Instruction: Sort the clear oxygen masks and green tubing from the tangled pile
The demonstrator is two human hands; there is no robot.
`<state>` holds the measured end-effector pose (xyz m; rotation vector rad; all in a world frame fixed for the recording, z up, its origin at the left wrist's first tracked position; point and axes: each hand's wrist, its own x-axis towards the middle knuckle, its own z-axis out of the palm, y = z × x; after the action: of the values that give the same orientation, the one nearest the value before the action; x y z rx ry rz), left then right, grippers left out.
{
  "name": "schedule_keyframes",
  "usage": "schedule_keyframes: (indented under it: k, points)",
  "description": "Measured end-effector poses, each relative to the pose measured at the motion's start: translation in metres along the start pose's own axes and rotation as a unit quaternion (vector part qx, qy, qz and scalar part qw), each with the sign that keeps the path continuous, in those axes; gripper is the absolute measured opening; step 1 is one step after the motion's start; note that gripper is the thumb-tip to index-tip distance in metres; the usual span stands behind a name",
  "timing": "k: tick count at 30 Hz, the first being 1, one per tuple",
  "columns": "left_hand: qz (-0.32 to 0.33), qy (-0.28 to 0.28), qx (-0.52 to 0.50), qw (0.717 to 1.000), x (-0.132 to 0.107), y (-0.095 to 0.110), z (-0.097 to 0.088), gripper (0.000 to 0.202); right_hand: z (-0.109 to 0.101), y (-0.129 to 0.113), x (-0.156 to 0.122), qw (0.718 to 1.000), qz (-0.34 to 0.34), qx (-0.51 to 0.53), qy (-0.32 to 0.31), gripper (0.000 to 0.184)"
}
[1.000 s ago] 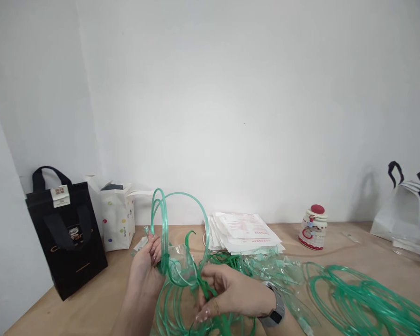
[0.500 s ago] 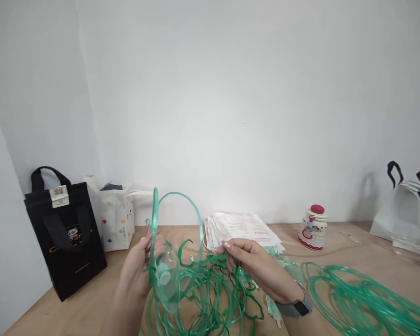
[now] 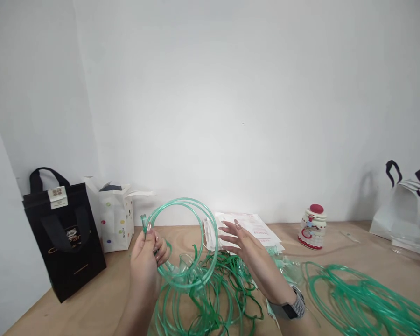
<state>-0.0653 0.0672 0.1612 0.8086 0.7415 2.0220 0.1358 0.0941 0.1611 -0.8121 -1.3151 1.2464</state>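
Observation:
My left hand (image 3: 149,249) is closed round a coil of clear green tubing (image 3: 212,219), held up above the table. A green connector end (image 3: 143,219) of the tube sticks up over the thumb. Below the coil, a clear plastic mask (image 3: 187,265) hangs partly hidden behind the loops. To the right, my right hand (image 3: 243,240) is empty, its fingers spread and apart from the coil. Under both hands lies a tangle of dark green elastic straps (image 3: 231,266) mixed with more tubing (image 3: 175,310) on the table.
White printed paper packets (image 3: 255,227) lie against the wall. A red-lidded jar (image 3: 313,227) stands right of them. Another heap of green tubing (image 3: 367,294) lies at right. Black (image 3: 70,242) and white dotted (image 3: 115,219) bags stand left, a white bag (image 3: 395,210) far right.
My right hand has let go of the green strap and spread its fingers. My left hand has turned, so the tubing loops now face me. The mask has swung right, below the coil.

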Motion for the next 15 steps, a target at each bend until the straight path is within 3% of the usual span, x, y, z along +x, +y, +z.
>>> schedule_keyframes:
  k: [2, 4, 7, 11, 15]
  points:
    - [0.004, -0.014, 0.053, 0.999, 0.002, 0.0, -0.002, 0.04, -0.007, 0.001, 0.004, 0.998, -0.025, -0.053, 0.008, 0.044]
    - [0.005, -0.018, 0.119, 0.993, 0.003, 0.001, -0.004, 0.042, -0.017, 0.005, 0.011, 0.977, -0.057, -0.205, 0.028, 0.038]
    - [-0.012, -0.007, 0.196, 0.98, 0.003, 0.004, -0.006, 0.047, -0.036, 0.023, 0.027, 0.891, -0.075, -0.439, 0.083, 0.032]
    - [-0.025, -0.003, 0.227, 0.974, 0.004, 0.008, -0.006, 0.051, -0.059, 0.059, 0.047, 0.843, -0.061, -0.522, 0.119, 0.025]
    - [-0.029, -0.011, 0.229, 0.973, 0.005, 0.009, -0.006, 0.05, -0.07, 0.087, 0.056, 0.818, -0.076, -0.557, 0.119, 0.026]
